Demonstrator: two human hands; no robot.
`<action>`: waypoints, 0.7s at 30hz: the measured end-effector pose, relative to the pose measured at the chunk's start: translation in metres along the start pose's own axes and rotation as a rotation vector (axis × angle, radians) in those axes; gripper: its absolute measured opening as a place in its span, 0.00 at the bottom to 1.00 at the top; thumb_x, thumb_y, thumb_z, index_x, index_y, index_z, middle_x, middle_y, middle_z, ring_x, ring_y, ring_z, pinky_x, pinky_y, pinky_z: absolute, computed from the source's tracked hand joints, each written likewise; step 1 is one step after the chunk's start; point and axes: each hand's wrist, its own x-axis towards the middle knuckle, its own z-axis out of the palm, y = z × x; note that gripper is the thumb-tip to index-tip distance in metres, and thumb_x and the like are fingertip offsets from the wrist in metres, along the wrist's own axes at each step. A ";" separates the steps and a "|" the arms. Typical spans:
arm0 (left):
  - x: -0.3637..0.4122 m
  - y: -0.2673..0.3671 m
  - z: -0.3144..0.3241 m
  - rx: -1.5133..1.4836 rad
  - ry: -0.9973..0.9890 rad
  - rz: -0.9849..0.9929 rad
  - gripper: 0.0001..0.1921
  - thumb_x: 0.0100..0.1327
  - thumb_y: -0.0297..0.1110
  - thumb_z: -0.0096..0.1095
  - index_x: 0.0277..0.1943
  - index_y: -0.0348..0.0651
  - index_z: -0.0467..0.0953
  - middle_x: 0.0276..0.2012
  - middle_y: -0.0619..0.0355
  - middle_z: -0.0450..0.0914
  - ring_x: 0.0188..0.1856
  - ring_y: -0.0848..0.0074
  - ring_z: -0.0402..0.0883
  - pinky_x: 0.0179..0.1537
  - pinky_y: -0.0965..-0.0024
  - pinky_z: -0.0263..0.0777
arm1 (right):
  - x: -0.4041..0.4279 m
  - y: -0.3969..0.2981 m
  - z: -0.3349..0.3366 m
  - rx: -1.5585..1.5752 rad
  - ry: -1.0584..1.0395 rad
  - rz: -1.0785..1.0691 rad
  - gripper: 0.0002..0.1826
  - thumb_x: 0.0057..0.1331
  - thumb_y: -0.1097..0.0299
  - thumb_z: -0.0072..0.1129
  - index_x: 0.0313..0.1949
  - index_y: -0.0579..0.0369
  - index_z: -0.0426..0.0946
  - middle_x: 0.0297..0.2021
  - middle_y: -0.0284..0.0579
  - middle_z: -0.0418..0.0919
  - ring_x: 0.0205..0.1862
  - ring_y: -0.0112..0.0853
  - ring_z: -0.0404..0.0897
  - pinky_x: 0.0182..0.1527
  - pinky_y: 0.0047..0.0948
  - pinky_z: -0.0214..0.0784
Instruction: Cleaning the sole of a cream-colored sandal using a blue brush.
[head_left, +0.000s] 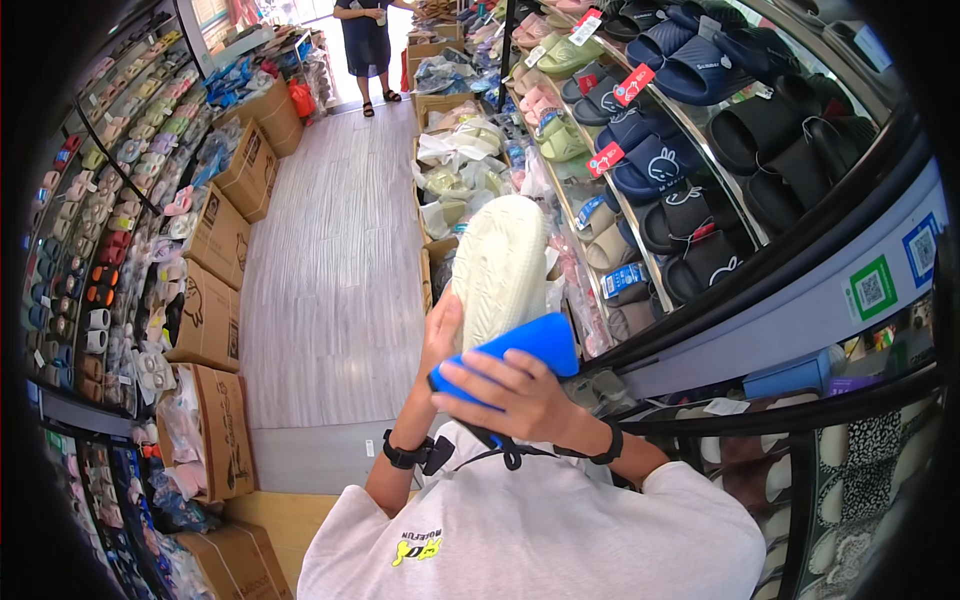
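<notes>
My left hand (441, 330) grips the left edge of a cream slipper (501, 262), which points away from me. Its moulded, ridged surface faces up; whether that is the sole I cannot tell. Across the slipper's near end lies a smooth, blue oblong object (547, 346) with a dark left edge. My right hand (517, 394) has its fingers wrapped over this blue object, whose exact kind is unclear. The near part of the slipper is hidden behind the object and the hand. Both wrists wear black bands.
Slide sandals (660, 169) fill a tall display rack close on my right. Cardboard boxes (206, 315) line the left of the plank floor (330, 262), beside another shoe rack (105, 247). Bagged slippers (461, 169) lie in boxes ahead. A person (366, 45) stands at the bright doorway.
</notes>
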 end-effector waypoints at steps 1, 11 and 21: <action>0.002 0.001 -0.006 -0.115 -0.034 -0.032 0.28 0.84 0.47 0.45 0.71 0.29 0.68 0.65 0.52 0.78 0.66 0.72 0.74 0.70 0.68 0.63 | 0.001 -0.004 0.002 0.022 -0.005 -0.057 0.20 0.70 0.61 0.61 0.61 0.26 0.83 0.65 0.28 0.79 0.65 0.27 0.76 0.75 0.38 0.51; -0.027 0.003 -0.027 0.223 0.138 -0.069 0.30 0.84 0.48 0.45 0.73 0.29 0.66 0.63 0.51 0.79 0.63 0.75 0.77 0.64 0.71 0.69 | 0.020 -0.007 0.014 0.054 0.092 0.189 0.20 0.67 0.63 0.60 0.59 0.34 0.84 0.65 0.36 0.79 0.65 0.38 0.76 0.70 0.45 0.59; -0.027 0.014 -0.050 0.004 -0.090 0.039 0.29 0.84 0.49 0.42 0.73 0.30 0.66 0.65 0.50 0.77 0.66 0.70 0.77 0.68 0.65 0.68 | 0.036 -0.002 0.014 0.077 0.074 0.247 0.21 0.67 0.64 0.61 0.59 0.34 0.84 0.64 0.36 0.80 0.66 0.38 0.76 0.71 0.46 0.59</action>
